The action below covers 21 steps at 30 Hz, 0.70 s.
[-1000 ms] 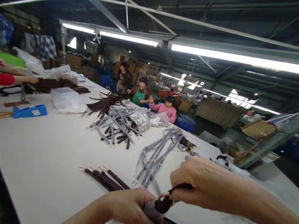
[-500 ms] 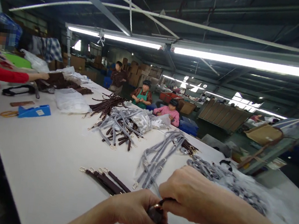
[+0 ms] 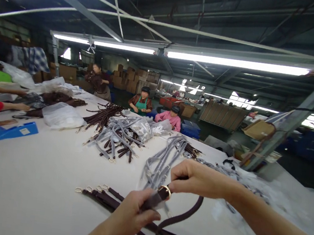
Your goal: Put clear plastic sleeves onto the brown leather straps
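Head view: left hand grips a dark-brown flat strap above the white, smooth worktop; right hand, fingers curled, pinches it beside the rounded gold-toned metal buckle. Long grey-covered straps lie beyond.
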Available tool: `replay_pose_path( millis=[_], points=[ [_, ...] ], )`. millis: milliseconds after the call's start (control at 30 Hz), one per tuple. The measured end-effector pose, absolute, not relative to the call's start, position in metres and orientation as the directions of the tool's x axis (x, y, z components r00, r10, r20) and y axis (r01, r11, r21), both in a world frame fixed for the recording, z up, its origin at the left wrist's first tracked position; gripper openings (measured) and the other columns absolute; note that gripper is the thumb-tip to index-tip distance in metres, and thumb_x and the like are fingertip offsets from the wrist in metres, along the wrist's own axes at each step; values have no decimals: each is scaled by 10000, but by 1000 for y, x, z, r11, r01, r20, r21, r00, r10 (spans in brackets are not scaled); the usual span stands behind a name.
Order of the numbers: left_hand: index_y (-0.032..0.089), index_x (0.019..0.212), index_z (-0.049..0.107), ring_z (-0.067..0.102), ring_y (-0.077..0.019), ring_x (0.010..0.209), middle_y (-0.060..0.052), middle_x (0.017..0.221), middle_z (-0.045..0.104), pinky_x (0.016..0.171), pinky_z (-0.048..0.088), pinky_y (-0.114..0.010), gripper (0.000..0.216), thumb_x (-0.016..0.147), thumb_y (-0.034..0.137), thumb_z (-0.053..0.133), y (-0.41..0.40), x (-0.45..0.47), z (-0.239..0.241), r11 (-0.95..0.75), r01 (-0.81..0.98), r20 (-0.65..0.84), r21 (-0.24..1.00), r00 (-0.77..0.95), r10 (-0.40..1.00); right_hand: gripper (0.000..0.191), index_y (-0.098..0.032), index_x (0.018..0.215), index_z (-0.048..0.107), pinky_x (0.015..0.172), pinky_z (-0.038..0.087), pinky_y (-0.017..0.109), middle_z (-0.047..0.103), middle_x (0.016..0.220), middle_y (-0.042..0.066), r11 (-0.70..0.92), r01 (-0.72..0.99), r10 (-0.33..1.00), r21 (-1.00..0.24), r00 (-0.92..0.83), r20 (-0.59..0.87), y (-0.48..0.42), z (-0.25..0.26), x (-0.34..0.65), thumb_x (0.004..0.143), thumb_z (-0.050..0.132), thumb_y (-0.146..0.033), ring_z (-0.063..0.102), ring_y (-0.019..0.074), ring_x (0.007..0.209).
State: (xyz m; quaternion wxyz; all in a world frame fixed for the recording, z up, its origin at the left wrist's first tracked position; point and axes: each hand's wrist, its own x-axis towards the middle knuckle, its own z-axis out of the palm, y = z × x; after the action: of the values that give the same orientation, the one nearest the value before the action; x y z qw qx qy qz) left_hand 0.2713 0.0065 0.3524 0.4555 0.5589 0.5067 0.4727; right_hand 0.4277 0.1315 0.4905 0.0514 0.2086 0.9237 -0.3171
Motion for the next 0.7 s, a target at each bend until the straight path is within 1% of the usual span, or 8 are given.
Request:
replay_pose_path(
  millis=[67, 167, 267, 333, 433, 533, 633, 700],
  points=[
    [186, 1060, 603, 455, -137, 755, 29, 816, 573, 712, 355, -245, 279, 782, 216, 608, 6, 275, 352, -150, 258, 165, 954, -37, 986, 180, -142, 644, 622, 469, 240, 222, 400, 516, -80, 613, 476, 408, -630, -874, -264, 136, 490, 429, 743, 616, -293, 337, 64, 513],
    [194, 1138, 570, 473, -155, 802, -4, 900, 601, 773, 363, -258, 275, 882, 258, 496, 7, 277, 350, -204, 340, 225, 918, -22, 974, 163, -144, 623, 625, 453, 232, 223, 419, 485, -77, 535, 530, 462, -658, -836, -297, 138, 491, 430, 703, 613, -286, 353, 67, 495],
    [179, 1048, 576, 445, -152, 776, -1, 853, 566, 742, 349, -258, 206, 868, 235, 493, 9, 272, 348, -239, 360, 238, 902, 46, 970, 142, -149, 601, 625, 434, 229, 215, 436, 472, -74, 492, 556, 495, -670, -812, -311, 138, 490, 431, 668, 623, -274, 371, 66, 488],
    [171, 895, 557, 409, -143, 728, 10, 774, 507, 682, 323, -260, 143, 883, 289, 476, 10, 268, 345, -264, 345, 241, 901, 107, 965, 140, -155, 598, 623, 412, 212, 212, 424, 450, -79, 448, 573, 509, -686, -794, -331, 137, 488, 432, 655, 631, -283, 357, 64, 464],
    [183, 735, 461, 344, -130, 663, 28, 684, 401, 616, 271, -271, 311, 921, 427, 414, 11, 267, 341, -251, 335, 222, 908, 124, 967, 158, -168, 587, 598, 384, 181, 213, 374, 407, -93, 386, 587, 514, -711, -777, -362, 134, 482, 432, 653, 621, -309, 308, 62, 418],
    [184, 733, 446, 343, -131, 688, 24, 707, 414, 640, 279, -273, 267, 896, 395, 464, 11, 273, 339, -233, 368, 218, 900, 81, 973, 161, -175, 586, 581, 379, 182, 217, 358, 394, -96, 355, 591, 513, -724, -771, -378, 128, 474, 430, 665, 599, -314, 294, 65, 403],
    [179, 807, 502, 367, -123, 681, 27, 733, 435, 639, 309, -257, 106, 818, 282, 526, 8, 278, 337, -195, 233, 176, 953, 96, 980, 150, -164, 613, 610, 409, 219, 217, 416, 448, -82, 390, 574, 498, -721, -789, -359, 123, 467, 431, 672, 625, -301, 346, 66, 453],
    [174, 891, 526, 393, -111, 616, 34, 714, 447, 588, 327, -245, 168, 795, 309, 552, 5, 279, 335, -113, 38, 105, 993, 167, 980, 145, -156, 630, 622, 450, 252, 215, 438, 500, -77, 468, 539, 485, -700, -819, -307, 124, 465, 434, 686, 637, -289, 371, 65, 508]
  ],
)
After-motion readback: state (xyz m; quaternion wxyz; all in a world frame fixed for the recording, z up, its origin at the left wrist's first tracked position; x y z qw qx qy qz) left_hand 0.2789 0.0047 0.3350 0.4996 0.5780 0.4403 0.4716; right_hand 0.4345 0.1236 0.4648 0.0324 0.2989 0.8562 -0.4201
